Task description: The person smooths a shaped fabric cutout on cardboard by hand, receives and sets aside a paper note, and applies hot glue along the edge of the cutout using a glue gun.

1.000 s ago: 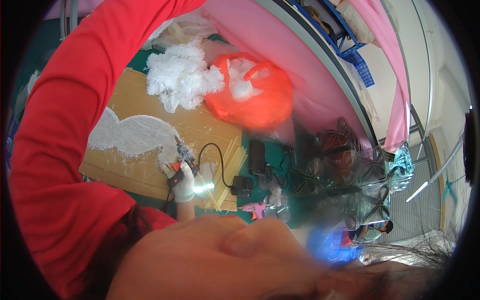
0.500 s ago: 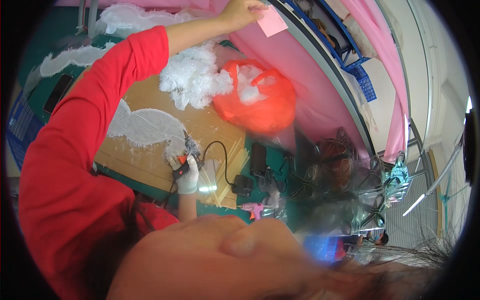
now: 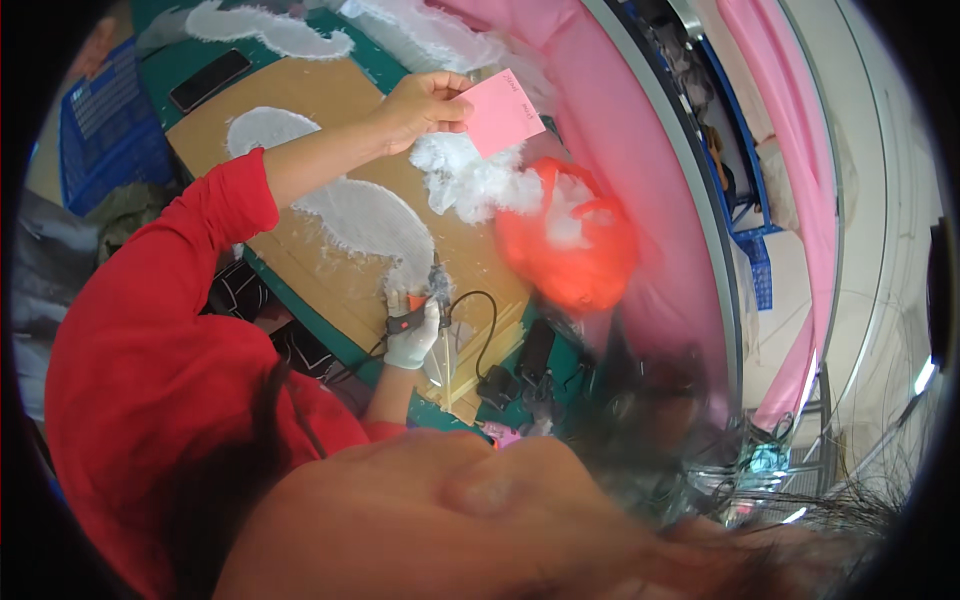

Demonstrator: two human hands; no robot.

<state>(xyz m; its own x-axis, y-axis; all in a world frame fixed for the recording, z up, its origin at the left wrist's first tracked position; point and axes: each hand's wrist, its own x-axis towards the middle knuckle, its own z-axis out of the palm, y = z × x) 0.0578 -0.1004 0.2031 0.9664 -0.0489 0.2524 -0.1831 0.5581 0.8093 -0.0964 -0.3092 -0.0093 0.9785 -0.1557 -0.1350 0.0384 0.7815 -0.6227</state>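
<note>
Between the fingertips of my left hand (image 3: pixel 425 112), bare and raised over the far part of the work surface, is a pink square paper note (image 3: pixel 503 115) with handwriting on it. My right hand (image 3: pixel 410 347), in a pale glove, grips a dark glue gun (image 3: pixel 408 321) with an orange trigger. Its nozzle points away from me, close to the near end of a white fuzzy-edged fabric piece (image 3: pixel 370 220) with a wavy shape. That piece lies on a brown cardboard sheet (image 3: pixel 285 85), partly hidden under my left forearm.
White fluffy material (image 3: pixel 465 185) lies beside an orange-red plastic bag (image 3: pixel 565 260) on the right. A phone (image 3: pixel 210 80) and another wavy white piece (image 3: pixel 268 30) lie on the green surface. Pale sticks (image 3: pixel 490 360), a black adapter (image 3: pixel 497 387) and a pink glue gun (image 3: pixel 500 432) are near my right hand.
My left hand has come lower and nearer with the pink note, which now shows its written face. The view has shifted. My right hand still holds the glue gun near the white piece.
</note>
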